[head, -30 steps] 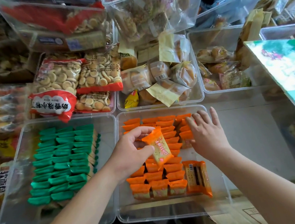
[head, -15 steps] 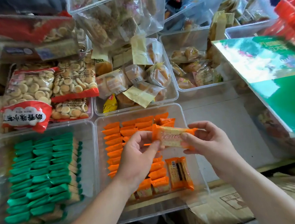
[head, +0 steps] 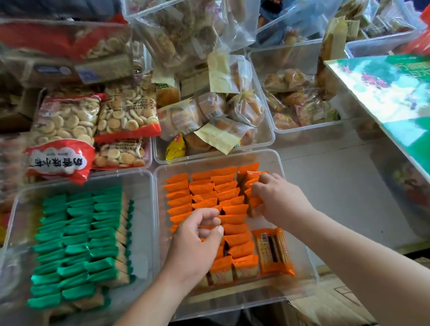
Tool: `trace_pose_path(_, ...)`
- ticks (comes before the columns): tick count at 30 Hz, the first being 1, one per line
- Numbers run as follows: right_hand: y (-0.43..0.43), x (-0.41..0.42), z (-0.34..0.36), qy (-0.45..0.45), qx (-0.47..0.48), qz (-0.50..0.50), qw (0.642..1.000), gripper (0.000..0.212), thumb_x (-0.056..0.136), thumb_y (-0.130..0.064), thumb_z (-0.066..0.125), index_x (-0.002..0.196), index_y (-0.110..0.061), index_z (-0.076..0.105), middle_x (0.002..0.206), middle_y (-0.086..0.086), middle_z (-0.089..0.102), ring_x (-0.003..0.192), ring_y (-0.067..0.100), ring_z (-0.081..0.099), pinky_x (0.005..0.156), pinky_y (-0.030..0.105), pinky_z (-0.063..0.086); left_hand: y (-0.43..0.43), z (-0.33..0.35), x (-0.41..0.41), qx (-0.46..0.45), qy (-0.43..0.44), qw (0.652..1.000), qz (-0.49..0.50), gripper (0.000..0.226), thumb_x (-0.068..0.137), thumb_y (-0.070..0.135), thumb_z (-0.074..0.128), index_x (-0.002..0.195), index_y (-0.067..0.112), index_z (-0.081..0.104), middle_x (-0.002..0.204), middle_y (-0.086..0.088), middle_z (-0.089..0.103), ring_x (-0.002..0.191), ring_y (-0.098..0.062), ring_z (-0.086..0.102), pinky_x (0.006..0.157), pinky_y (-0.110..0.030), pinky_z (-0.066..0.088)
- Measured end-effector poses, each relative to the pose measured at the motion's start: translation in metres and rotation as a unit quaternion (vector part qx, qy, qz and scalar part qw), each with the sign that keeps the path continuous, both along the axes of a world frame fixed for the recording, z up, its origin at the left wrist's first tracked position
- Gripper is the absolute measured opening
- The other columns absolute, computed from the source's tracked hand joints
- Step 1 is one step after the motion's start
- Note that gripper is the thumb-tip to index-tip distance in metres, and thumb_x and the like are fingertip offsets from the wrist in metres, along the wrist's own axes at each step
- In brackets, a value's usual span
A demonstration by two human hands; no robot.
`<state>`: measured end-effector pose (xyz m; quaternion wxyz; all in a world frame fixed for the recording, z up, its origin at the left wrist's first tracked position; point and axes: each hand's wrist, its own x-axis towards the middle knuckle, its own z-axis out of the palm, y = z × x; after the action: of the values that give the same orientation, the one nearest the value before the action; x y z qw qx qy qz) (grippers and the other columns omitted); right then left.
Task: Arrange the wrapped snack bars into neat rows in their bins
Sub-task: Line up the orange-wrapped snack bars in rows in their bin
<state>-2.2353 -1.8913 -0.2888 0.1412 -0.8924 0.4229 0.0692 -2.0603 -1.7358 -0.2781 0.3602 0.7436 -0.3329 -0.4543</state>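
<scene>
Down out of mid-air and into the clear bin [head: 219, 160]: pinches the orange bar [head: 253, 179] in the right grip [head: 277, 199], curled close round it, and tucks it on edge into the short fourth row at the far right. Lets go with the left grip [head: 197, 239], loosely curled now, holding nothing visible, hanging over the middle rows of orange bars [head: 203, 190]. Looks like one more in line, then, with room to spare in that fourth row and a loose orange pack [head: 272, 251] lying flat at the near right, not yet stood up. Just left, green bars [head: 80, 239] ranked in a second bin [head: 138, 190]. Beneath, a pale bench [head: 341, 190]; all round, biscuit bags [head: 67, 123], wrapped cakes [head: 211, 108] and a green carton [head: 411, 99] leaning in from the right.
</scene>
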Motion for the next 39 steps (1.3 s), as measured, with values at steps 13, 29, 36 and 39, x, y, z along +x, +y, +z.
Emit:
trace_pose_path(13, 0.024, -0.065, 0.043, -0.137, 0.013, -0.152, 0.979, 0.028, 0.090, -0.040, 0.076, 0.115, -0.029, 0.071, 0.113, -0.012, 0.063, 0.106, 0.014, 0.061, 0.079, 0.035, 0.057, -0.033, 0.006, -0.032, -0.007, -0.177, 0.935, -0.308, 0.032, 0.100, 0.033, 0.066, 0.131, 0.025, 0.066, 0.125, 0.009, 0.064, 0.115, -0.011, 0.060, 0.100, -0.033, 0.051)
trace_pose_path(29, 0.063, -0.136, 0.049, -0.223, 0.176, -0.339, 0.897, 0.026, 0.092, -0.046, 0.072, 0.113, -0.030, 0.072, 0.097, -0.017, 0.070, 0.091, 0.000, 0.066, 0.086, 0.029, 0.058, -0.119, -0.056, -0.104, 0.209, -0.284, 0.711, -0.608, 0.079, 0.093, 0.068, 0.059, 0.151, 0.016, 0.043, 0.144, -0.010, 0.058, 0.128, -0.033, 0.057, 0.106, -0.044, 0.050)
trace_pose_path(36, 0.062, -0.137, 0.048, -0.212, 0.206, -0.353, 0.888, 0.028, 0.093, -0.049, 0.070, 0.114, -0.031, 0.071, 0.096, -0.016, 0.069, 0.090, -0.001, 0.065, 0.084, 0.026, 0.057, -0.116, -0.049, -0.101, 0.165, -0.284, 0.736, -0.593, 0.071, 0.084, 0.066, 0.072, 0.139, 0.023, 0.058, 0.129, -0.003, 0.067, 0.117, -0.028, 0.063, 0.099, -0.044, 0.056)
trace_pose_path(39, 0.063, -0.134, 0.047, -0.208, 0.217, -0.352, 0.887, 0.028, 0.093, -0.049, 0.070, 0.114, -0.031, 0.071, 0.096, -0.016, 0.069, 0.089, -0.001, 0.065, 0.081, 0.023, 0.056, -0.113, -0.037, -0.103, 0.150, -0.280, 0.760, -0.567, 0.070, 0.076, 0.061, 0.082, 0.131, 0.021, 0.063, 0.117, 0.000, 0.069, 0.105, -0.024, 0.068, 0.090, -0.043, 0.060)
